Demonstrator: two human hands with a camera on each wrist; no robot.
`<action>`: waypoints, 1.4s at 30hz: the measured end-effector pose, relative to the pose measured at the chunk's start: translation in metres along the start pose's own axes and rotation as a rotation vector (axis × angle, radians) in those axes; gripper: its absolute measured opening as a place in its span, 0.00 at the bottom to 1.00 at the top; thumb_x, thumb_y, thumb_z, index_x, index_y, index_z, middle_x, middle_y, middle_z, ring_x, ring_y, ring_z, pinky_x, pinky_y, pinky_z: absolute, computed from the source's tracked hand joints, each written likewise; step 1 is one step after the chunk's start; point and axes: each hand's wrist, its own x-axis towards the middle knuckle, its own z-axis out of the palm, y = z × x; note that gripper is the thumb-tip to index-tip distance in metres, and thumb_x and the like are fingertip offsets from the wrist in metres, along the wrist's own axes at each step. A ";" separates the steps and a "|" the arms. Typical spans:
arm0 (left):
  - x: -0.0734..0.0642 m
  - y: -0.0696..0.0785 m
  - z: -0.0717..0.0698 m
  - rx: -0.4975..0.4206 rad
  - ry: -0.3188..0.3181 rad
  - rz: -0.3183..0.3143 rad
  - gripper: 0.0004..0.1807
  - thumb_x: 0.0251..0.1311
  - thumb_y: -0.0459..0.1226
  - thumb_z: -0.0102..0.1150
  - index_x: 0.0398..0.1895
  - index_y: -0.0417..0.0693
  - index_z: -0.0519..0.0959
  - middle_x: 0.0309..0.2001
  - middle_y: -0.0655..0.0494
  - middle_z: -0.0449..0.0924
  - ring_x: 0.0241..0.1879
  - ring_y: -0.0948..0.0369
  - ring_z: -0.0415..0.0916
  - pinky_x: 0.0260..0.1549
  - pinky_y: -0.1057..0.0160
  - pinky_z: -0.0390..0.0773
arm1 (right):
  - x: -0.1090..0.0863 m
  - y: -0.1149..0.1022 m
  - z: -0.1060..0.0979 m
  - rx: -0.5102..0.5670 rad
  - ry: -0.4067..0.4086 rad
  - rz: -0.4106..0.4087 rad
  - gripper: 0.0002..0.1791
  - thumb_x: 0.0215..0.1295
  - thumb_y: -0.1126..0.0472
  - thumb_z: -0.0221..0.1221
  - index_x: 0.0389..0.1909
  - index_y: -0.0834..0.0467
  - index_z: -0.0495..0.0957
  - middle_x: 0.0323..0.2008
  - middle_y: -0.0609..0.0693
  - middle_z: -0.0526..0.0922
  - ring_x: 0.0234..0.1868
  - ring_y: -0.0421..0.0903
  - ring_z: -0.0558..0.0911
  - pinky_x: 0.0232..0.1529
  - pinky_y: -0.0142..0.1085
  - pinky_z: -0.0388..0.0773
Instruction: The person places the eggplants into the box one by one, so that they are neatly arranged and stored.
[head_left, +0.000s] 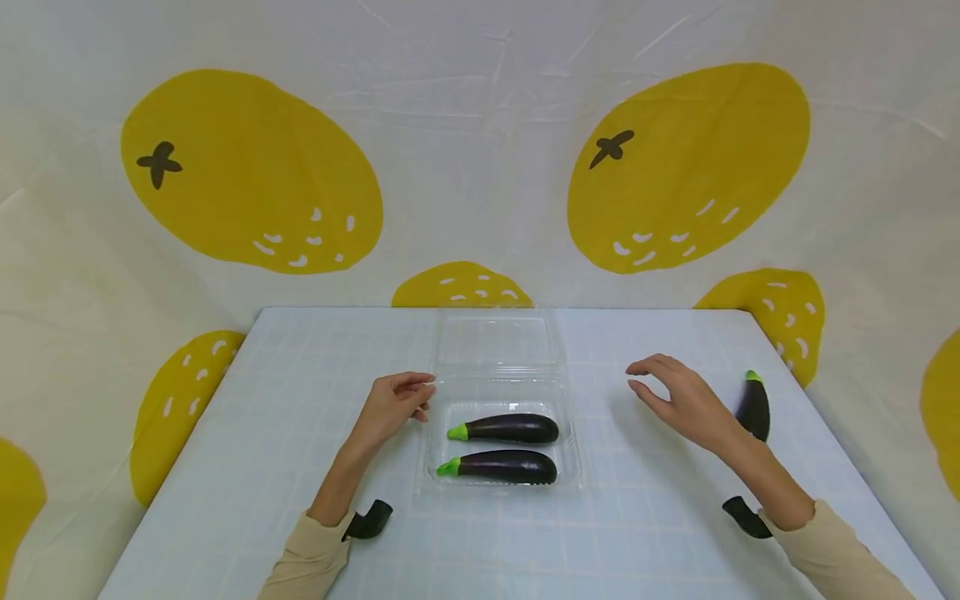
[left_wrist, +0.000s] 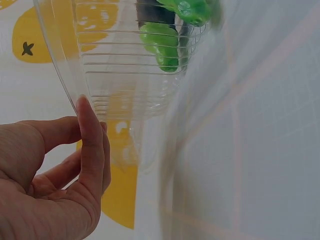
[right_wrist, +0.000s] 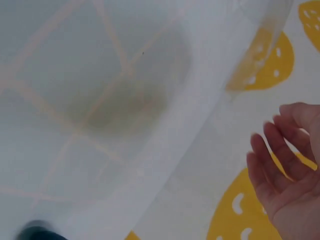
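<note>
A clear plastic clamshell container (head_left: 572,454) rests mid-table, its lid (head_left: 495,343) folded back toward the far edge. Two eggplants (head_left: 513,427) with green stem ends to the left lie in its base, one in front of the other. My left hand (head_left: 393,400) pinches the container's left rim near the hinge; thumb and fingers meet at that edge in the left wrist view. Held above the table to the right of the container, my right hand (head_left: 686,404) has loosely bent fingers (right_wrist: 272,165) and nothing in its grasp. Beyond it lies a third eggplant (head_left: 756,408), partly hidden by the forearm.
The table (head_left: 300,467) wears a pale checked cloth, and its far edge meets a white curtain (head_left: 472,167) printed with yellow fruit. Black wrist pieces (head_left: 370,521) sit at both cuffs.
</note>
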 end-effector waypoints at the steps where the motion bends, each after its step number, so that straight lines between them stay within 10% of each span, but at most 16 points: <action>1: 0.000 0.000 0.000 -0.002 0.001 0.002 0.19 0.70 0.35 0.64 0.58 0.30 0.80 0.44 0.32 0.82 0.26 0.59 0.81 0.31 0.69 0.84 | -0.002 0.003 -0.001 -0.002 0.007 0.009 0.10 0.65 0.66 0.69 0.46 0.59 0.84 0.43 0.51 0.86 0.46 0.52 0.84 0.50 0.39 0.84; 7: 0.000 -0.001 0.000 -0.004 0.005 0.010 0.19 0.70 0.35 0.64 0.58 0.30 0.80 0.44 0.31 0.82 0.26 0.59 0.81 0.30 0.68 0.84 | -0.015 0.019 -0.007 0.014 0.064 0.027 0.11 0.64 0.69 0.68 0.47 0.63 0.83 0.44 0.53 0.86 0.46 0.53 0.83 0.53 0.09 0.59; 34: -0.001 -0.001 0.000 -0.050 -0.009 0.042 0.18 0.70 0.31 0.63 0.57 0.25 0.79 0.42 0.29 0.81 0.26 0.61 0.79 0.29 0.67 0.85 | -0.070 0.083 -0.017 0.009 0.298 0.233 0.14 0.62 0.73 0.68 0.49 0.66 0.82 0.47 0.64 0.81 0.47 0.55 0.75 0.53 0.09 0.54; 37: -0.001 -0.001 0.000 -0.049 -0.012 0.046 0.18 0.70 0.31 0.63 0.57 0.25 0.79 0.42 0.30 0.81 0.26 0.61 0.79 0.29 0.66 0.85 | -0.076 0.089 -0.019 0.006 0.282 0.283 0.14 0.64 0.71 0.67 0.50 0.66 0.81 0.49 0.66 0.80 0.51 0.61 0.75 0.58 0.13 0.56; 42: 0.000 0.000 0.001 -0.042 -0.006 0.044 0.18 0.70 0.31 0.63 0.57 0.26 0.79 0.42 0.30 0.81 0.26 0.61 0.79 0.29 0.66 0.85 | -0.085 0.095 -0.022 -0.013 0.265 0.383 0.15 0.67 0.68 0.66 0.51 0.69 0.79 0.53 0.71 0.76 0.56 0.69 0.72 0.71 0.52 0.65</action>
